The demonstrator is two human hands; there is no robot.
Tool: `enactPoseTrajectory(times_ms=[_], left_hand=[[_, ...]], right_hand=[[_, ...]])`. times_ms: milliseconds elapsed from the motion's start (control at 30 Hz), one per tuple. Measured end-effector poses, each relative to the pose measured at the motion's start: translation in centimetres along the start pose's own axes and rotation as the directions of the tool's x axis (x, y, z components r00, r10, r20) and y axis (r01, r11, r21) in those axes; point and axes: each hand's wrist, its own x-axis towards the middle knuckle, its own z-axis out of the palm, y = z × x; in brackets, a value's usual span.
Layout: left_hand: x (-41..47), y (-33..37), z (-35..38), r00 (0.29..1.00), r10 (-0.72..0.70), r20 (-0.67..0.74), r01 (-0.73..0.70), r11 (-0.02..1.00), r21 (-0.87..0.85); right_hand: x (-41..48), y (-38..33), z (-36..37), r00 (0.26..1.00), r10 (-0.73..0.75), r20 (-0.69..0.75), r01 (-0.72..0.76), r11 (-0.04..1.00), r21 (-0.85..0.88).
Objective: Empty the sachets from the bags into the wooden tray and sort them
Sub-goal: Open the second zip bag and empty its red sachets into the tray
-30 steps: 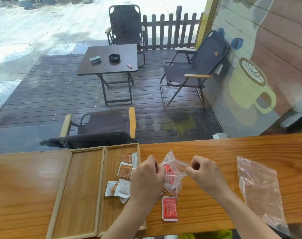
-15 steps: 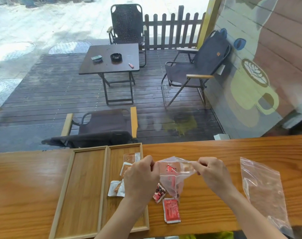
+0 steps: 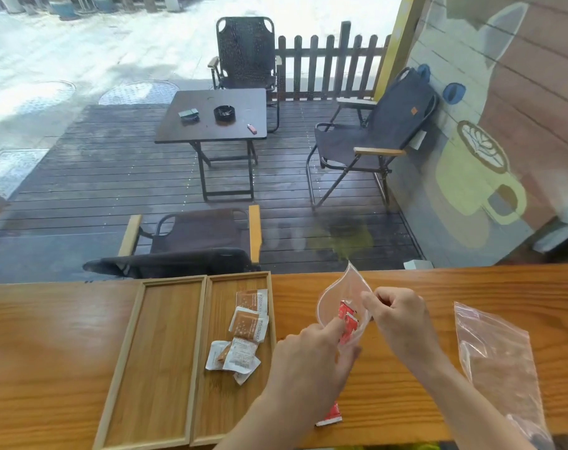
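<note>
right hand (image 3: 398, 315) pinches clear zip bag (image 3: 342, 295) rim, holding its mouth open | left hand (image 3: 312, 358) fingers reach in for red sachets (image 3: 347, 319) | brown sachets (image 3: 248, 323) in wooden tray (image 3: 204, 362) right compartment

clear bag (image 3: 336, 297) open; brown sachets (image 3: 248, 323) in tray (image 3: 166, 362).

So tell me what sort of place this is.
Probably a café: a wooden counter looks out on a deck with folding chairs round a small table that bears an ashtray, and a coffee-cup mural covers the wall on the right.
</note>
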Motion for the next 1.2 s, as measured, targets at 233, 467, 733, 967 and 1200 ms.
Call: enactPoseTrajectory(times_ms=[233,467,733,967,1200], left_hand=[[0.2,-1.3,-0.8,0.977,0.169,-0.126,-0.159,0.983,0.087],[-1.4,-2.8,-4.0,0.984,0.166,-0.064,-0.161,0.985,0.068],[-6.2,-7.0,-7.8,0.98,-0.094,-0.173,0.09,0.995,-0.034],[-10.4,-9.9,-11.6,0.953,-0.218,-0.209,0.203,0.975,-0.088],[-14.6,-12.3,-15.0,0.939,-0.344,-0.003,0.335,0.916,-0.221]], right_hand=[[0.4,0.1,-0.8,1.0,0.023,0.013,-0.022,0.999,-0.037],[0.9,-0.1,-1.7,0.969,0.001,0.247,-0.015,0.998,0.054],[-0.4,-3.9,2.1,0.881,-0.128,0.456,0.044,0.981,0.19],[-1.0,-8.2,6.4,0.781,-0.241,0.577,0.125,0.964,0.234],[-1.3,-11.8,9.8,0.564,-0.205,0.8,0.143,0.978,0.15]])
